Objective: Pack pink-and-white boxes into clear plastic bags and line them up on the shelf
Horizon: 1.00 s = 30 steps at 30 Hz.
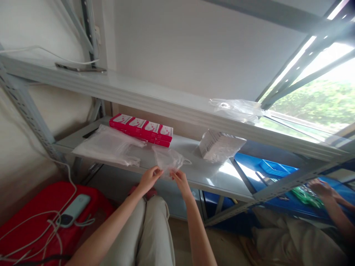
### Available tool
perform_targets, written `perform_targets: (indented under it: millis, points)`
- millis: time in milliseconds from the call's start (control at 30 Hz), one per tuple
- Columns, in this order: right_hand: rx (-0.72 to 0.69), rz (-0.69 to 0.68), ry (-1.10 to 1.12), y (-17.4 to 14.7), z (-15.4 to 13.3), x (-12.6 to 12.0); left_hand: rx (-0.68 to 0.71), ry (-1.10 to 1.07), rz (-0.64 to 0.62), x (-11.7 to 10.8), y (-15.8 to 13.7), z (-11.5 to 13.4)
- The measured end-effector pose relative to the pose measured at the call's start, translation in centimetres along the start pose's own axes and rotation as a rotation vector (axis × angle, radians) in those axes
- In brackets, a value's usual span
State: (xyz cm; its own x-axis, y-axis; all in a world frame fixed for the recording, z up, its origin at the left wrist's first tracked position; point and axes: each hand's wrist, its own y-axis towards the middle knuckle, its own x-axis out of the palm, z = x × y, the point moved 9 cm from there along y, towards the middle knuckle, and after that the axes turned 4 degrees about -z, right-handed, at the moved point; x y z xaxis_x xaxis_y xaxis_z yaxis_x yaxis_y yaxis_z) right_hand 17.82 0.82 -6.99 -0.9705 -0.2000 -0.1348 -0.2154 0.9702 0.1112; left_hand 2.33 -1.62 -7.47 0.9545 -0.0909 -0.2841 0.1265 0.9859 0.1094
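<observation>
A clear plastic bag (168,158) with a white drawstring loop lies at the front edge of the lower shelf. My left hand (151,178) pinches its near edge on one side. On the other side my right hand (179,179) pinches the same edge, a short gap from the left. To the left is a stack of flat translucent bags (107,146). Behind it stands a row of pink-and-white boxes (141,127). Farther right on this shelf sits a clear bag with a printed white pack (219,146) inside.
Above runs the upper shelf (155,98), bearing a phone (80,68) and a crumpled clear bag (238,108). At lower left a power bank (74,210) with white cables lies on a red surface (36,207). At right a co-worker's hands (321,188) are over green material near a blue bin (277,168).
</observation>
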Motion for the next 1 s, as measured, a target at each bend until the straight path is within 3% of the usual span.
perform_targets:
  millis: [133, 200, 267, 367, 433, 500, 567, 733, 900, 1000]
  points:
    - [0.02, -0.057, -0.02, -0.6, 0.2, 0.5, -0.038, -0.193, -0.04, 0.0, 0.9, -0.1]
    - [0.023, -0.081, -0.059, -0.7, 0.3, -0.6, -0.062, -0.323, -0.063, -0.5, 0.7, 0.0]
    - [0.01, -0.058, -0.161, -0.5, 0.3, -3.6, -0.071, -0.446, -0.017, -1.9, 0.0, 0.2]
    - [-0.03, 0.098, -0.377, -0.1, -0.3, -10.7, -0.09, -0.537, 0.068, -4.0, -1.6, -0.6]
    - [-0.025, 0.156, -0.424, -0.1, -0.5, -14.8, -0.139, -0.525, -0.004, -3.8, -2.7, -1.9]
    - [0.009, 0.117, -0.4, -0.4, -0.2, -16.6, -0.192, -0.499, -0.134, -2.5, -3.7, -3.6]
    - [0.071, 0.028, -0.348, -1.1, 0.6, -16.6, -0.23, -0.475, -0.218, -1.3, -4.6, -5.2]
    - [0.219, -0.11, -0.283, -3.1, 3.3, -14.6, -0.29, -0.439, -0.266, 0.7, -5.6, -7.1]
    - [0.209, -0.153, -0.434, -3.2, 3.7, -14.5, -0.244, -0.375, -0.2, 1.1, -4.7, -7.3]
    - [0.196, -0.164, -0.545, -3.2, 3.2, -15.1, -0.249, -0.409, -0.263, 1.8, -4.7, -8.0]
